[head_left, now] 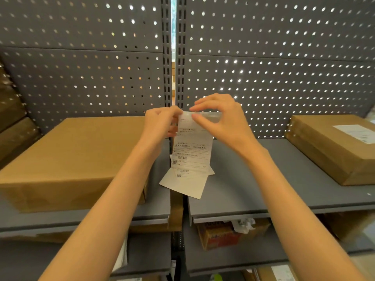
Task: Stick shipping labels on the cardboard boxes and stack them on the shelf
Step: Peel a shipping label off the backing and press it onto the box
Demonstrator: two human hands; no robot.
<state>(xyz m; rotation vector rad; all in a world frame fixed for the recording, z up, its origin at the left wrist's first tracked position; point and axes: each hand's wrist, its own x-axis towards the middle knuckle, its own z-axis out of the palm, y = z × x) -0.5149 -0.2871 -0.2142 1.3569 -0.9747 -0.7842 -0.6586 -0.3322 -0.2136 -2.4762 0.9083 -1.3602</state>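
While both hands pinch its top edge — left hand (160,120), right hand (221,118) — shipping label (192,147), barcode, QR code, print unreadable

No wording can be made out with certainty. The white paper shipping label (192,142), held upright at the middle of the scene, carries rows of small black characters too blurred to read, a barcode and a square QR code near its lower edge. A second white paper slip (183,183) lying on the grey metal shelf (253,179) behind it shows another small barcode and QR code, also illegible. The flat brown cardboard box (328,149) at the far right bears a white label (357,132) with faint, unreadable print. On the lower shelf, a red and yellow printed carton (219,234) shows partial lettering cut off by the shelf edge.
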